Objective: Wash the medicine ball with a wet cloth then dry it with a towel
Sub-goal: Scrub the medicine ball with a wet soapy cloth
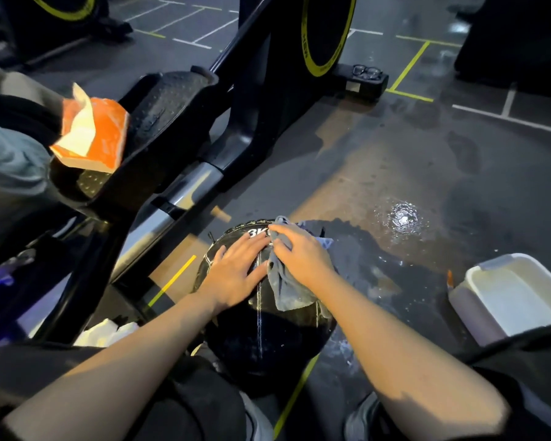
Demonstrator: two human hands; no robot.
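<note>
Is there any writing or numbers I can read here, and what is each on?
"3K", white, on the medicine ball; the rest is hidden under the cloth and the right hand.
Yellow ring on the exercise machine: dark lettering, too small to read.
Orange packet: no print that can be read.
White tub: no text visible.

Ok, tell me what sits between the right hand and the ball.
In the head view, a grey cloth lies between the right hand and the ball, pressed against its top.
</note>
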